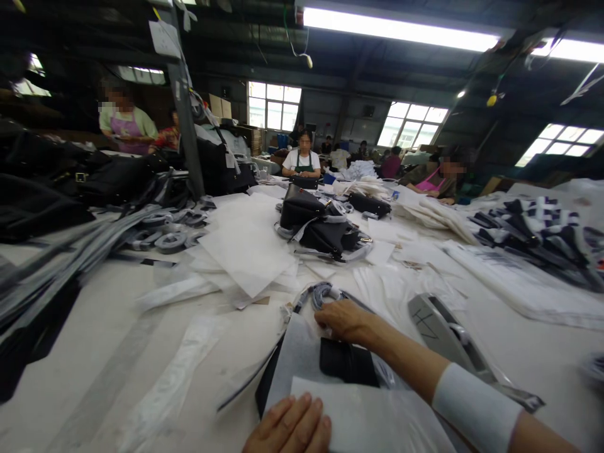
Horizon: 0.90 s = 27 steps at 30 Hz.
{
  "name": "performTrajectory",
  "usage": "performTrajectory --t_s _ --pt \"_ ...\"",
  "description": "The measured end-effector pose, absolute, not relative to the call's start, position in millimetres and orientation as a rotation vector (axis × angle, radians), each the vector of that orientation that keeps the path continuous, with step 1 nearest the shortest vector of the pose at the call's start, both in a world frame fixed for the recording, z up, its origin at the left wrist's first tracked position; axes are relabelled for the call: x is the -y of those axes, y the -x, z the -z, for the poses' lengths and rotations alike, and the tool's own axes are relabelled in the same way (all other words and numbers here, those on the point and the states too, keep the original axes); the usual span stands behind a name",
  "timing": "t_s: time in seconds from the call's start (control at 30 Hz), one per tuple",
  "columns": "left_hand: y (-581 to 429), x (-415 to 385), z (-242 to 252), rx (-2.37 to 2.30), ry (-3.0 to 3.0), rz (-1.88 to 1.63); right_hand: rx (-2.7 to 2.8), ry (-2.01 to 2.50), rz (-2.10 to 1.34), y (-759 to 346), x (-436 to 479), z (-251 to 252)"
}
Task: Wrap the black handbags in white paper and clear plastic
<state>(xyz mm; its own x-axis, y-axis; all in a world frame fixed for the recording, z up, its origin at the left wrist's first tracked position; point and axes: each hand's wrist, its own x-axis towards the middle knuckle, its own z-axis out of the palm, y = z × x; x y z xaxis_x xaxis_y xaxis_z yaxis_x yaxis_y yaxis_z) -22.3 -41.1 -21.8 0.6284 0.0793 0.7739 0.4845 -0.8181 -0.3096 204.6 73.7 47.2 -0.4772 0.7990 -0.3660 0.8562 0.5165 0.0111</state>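
Note:
My left hand (292, 425) lies flat on a white paper sheet (363, 402) at the bottom centre, its fingers stretched out. Beneath the sheet is a black bag, showing at its left edge, with a small black piece (346, 362) uncovered above the paper. My right hand (344, 319) reaches across from the right, fingers curled at the bag's top edge, beside a coiled grey wrapped strap (322, 290). Whatever its fingertips hold is hidden. A thin dark strap (250, 380) curves out on the left.
Stacked paper sheets (250, 245) and black bags (314, 220) lie ahead. A grey tool (443, 333) sits right of my right arm. Wrapped straps (61, 270) lie left; plastic bags (523, 283) lie right. Several people work farther back beyond a post (185, 126).

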Motion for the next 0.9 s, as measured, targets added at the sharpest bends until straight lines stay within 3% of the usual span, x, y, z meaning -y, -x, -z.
performTrajectory --t_s 0.3,0.73,0.9 --pt "23 44 23 0.413 2.322 1.154 -2.480 -1.258 0.156 -192 -65 -74" --pt "18 42 24 0.485 2.293 1.200 -2.166 -1.755 0.365 -185 -73 -112" --pt "13 41 35 0.532 2.259 1.251 -1.844 -2.044 0.758 -223 -75 -104"
